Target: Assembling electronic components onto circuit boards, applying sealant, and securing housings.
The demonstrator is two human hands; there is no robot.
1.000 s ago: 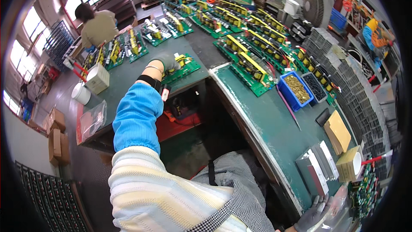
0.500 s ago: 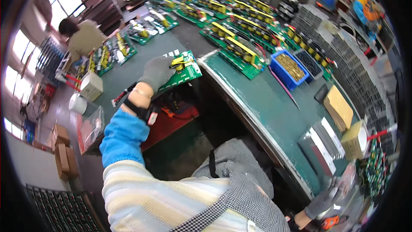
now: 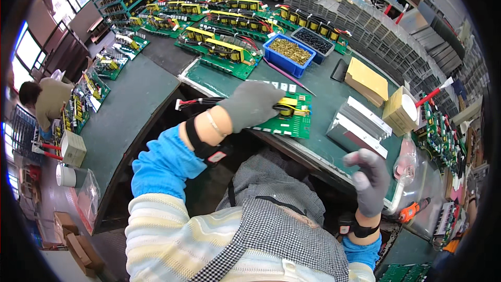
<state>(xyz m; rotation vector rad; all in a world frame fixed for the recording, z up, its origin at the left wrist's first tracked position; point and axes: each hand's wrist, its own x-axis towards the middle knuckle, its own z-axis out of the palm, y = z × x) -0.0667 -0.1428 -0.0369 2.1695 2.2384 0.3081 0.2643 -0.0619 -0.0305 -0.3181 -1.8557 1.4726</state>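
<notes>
My left hand (image 3: pixel 254 105), in a grey glove, grips a green circuit board (image 3: pixel 299 127) by its yellow-wrapped part. Red and black wires (image 3: pixel 201 102) with a white plug trail from it to the left. The board is over the near edge of the green-topped bench; part of it is hidden under the glove. My right hand (image 3: pixel 369 181), also gloved, is raised at the bench's front edge with fingers half curled and apart, holding nothing. Just beyond it lies a silver finned heat sink (image 3: pixel 360 127).
A blue bin (image 3: pixel 280 62) of brass-coloured screws stands beside a grey bin (image 3: pixel 324 47) of black parts. An orange power screwdriver (image 3: pixel 414 210) lies at the right. Finished-looking boards (image 3: pixel 219 55) line the back. A person (image 3: pixel 52 99) sits at the far left.
My left hand has carried the board rightward from the left bench to the bench before me. My right hand has come up from the clear plastic bag at the lower right. The view has turned right.
</notes>
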